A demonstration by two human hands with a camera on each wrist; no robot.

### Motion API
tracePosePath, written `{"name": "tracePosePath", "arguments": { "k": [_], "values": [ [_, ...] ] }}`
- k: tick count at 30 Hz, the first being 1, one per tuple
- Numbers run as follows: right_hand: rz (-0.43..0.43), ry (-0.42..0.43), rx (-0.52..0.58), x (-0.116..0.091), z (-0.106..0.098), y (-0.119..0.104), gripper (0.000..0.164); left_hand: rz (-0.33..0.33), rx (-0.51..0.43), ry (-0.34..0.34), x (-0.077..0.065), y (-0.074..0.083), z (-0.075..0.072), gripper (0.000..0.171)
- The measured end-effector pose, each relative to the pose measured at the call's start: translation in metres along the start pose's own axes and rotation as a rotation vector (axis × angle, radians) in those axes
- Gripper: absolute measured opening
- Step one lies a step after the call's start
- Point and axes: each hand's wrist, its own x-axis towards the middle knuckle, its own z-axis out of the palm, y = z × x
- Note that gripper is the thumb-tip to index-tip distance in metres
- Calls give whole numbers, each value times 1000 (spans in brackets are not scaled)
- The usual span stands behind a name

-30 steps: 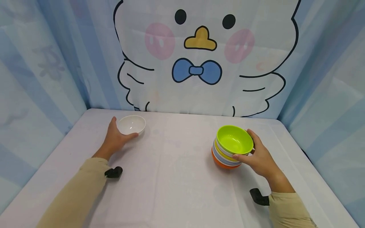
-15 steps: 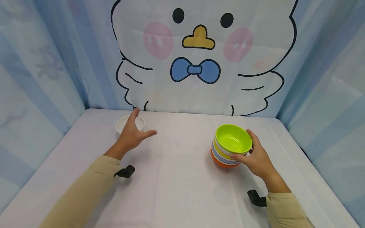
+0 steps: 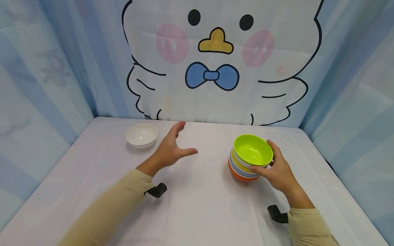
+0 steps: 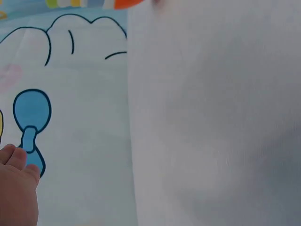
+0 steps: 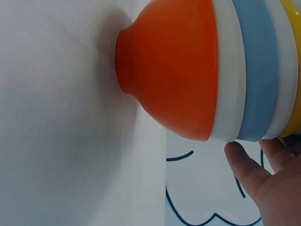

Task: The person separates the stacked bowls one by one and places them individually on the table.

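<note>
Upright bowl stack (image 3: 250, 158), lime top, orange btm, + white bowl (image 3: 141, 136) back L.

free table (image 3: 206, 201) lies between the left fingers (image 3: 177, 128) and the bowl stack (image 3: 249, 158), which blocks rightward passage.

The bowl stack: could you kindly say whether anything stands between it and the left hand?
Nothing visible does; only white tablecloth lies between the left hand and bowl stack. The right hand grips its opposite side.
</note>
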Motion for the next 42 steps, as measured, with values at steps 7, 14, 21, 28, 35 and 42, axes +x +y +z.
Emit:
{"name": "tracePosePath", "arguments": {
  "k": [7, 14, 21, 28, 35, 42],
  "values": [
    [-5, 6, 2, 0, -1, 2, 110, 11, -42, -81, 8, 17, 31, 103],
    [-4, 12, 2, -1, -1, 2, 111, 47, -81, -124, 14, 28, 56, 100],
    [-14, 21, 8, -1, -1, 2, 110, 71, -72, -189, 21, 38, 73, 93],
    [-27, 26, 16, -1, 1, 3, 110, 99, -63, -279, 29, 52, 83, 93],
    [-13, 18, -5, 0, 1, 1, 111, 101, -50, -329, 36, 57, 93, 98],
    [-12, 18, -17, 0, 0, 1, 111, 64, -33, -338, 41, 62, 98, 101]
  ]
}}
